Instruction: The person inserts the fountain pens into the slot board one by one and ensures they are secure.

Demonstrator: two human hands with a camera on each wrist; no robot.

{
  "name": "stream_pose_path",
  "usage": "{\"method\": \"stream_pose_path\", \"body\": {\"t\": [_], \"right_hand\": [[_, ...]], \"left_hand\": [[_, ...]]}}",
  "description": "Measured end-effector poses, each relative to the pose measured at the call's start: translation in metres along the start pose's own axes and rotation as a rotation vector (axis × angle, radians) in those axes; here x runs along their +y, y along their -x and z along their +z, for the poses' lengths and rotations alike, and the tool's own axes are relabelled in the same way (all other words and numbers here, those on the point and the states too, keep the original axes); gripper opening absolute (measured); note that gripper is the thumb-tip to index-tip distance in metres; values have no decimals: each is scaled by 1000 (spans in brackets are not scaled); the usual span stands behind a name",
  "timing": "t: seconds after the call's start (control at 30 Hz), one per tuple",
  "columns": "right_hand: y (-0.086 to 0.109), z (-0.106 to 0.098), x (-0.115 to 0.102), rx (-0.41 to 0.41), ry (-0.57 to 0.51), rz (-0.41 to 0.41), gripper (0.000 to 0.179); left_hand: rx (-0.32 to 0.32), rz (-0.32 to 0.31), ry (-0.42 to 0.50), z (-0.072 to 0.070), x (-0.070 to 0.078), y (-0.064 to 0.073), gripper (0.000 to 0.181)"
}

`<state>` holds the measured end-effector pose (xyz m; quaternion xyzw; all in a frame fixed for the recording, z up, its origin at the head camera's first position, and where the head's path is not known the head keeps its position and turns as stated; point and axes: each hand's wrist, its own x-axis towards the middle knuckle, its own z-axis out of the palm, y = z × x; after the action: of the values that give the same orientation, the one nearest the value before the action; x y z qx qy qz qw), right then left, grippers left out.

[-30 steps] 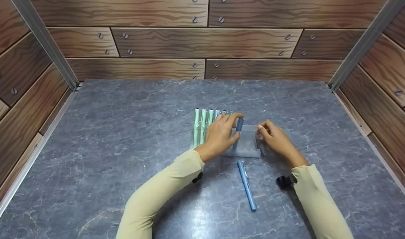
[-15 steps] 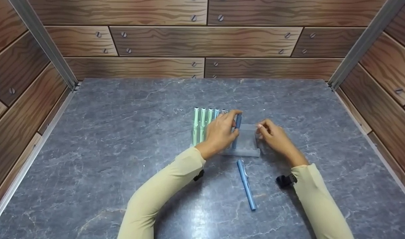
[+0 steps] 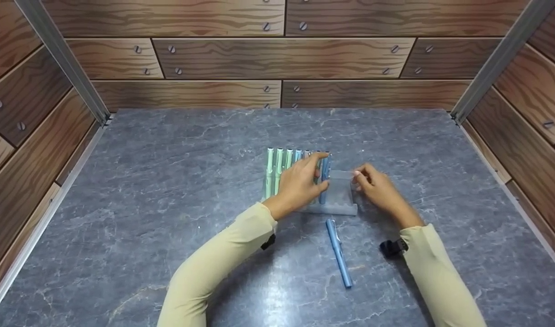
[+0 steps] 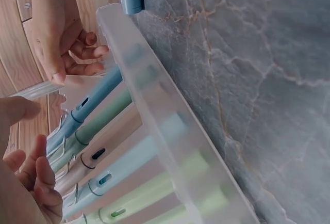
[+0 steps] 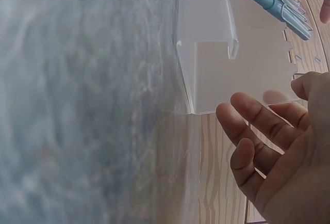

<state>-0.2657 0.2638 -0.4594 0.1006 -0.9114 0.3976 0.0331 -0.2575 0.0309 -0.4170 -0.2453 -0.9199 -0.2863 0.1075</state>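
A frosted translucent pen stand (image 3: 341, 193) holds a row of capped pens, light green ones at the left and a blue pen (image 3: 323, 193) rightmost. My left hand (image 3: 299, 181) is at that blue pen, its index finger by the cap end. In the left wrist view the left hand's fingers (image 4: 44, 180) are loosely bent and spread from the thumb, with nothing between them. With thumb and fingertip, my right hand (image 3: 378, 188) pinches the stand's right edge; one fingertip shows through the plastic in the right wrist view. The left hand hides several pens' middles in the head view.
Another blue pen (image 3: 338, 254) lies on the grey marbled table (image 3: 168, 181) in front of the stand, between the forearms. Wood-patterned walls (image 3: 277, 59) surround the table at the back and sides.
The blue pen has tipped back and down into the stand, lining up beside the other pens. My left hand has loosened from it; the right hand stays at the stand's edge.
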Motion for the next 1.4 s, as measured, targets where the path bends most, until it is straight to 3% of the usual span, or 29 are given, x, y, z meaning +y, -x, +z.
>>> {"method": "stream_pose_path", "body": {"t": [0.37,0.63,0.87,1.1,1.4], "right_hand": [[2,0,-1,-4,4,-1,26],[1,0,-1,-8,9,-16,28],[3,1,-1,6,-19,-72,35],[1,-2,-3,-22,-4,4,30],[2,-2,-1,-30,13,1,29]], "left_hand": [[-65,6,22,3,8,19,65],[-163,18,-61,5,17,38,70],[-212,3,-87,9,21,44,76],[-281,-3,-73,14,25,49,80],[-373,9,-129,20,27,52,88]]}}
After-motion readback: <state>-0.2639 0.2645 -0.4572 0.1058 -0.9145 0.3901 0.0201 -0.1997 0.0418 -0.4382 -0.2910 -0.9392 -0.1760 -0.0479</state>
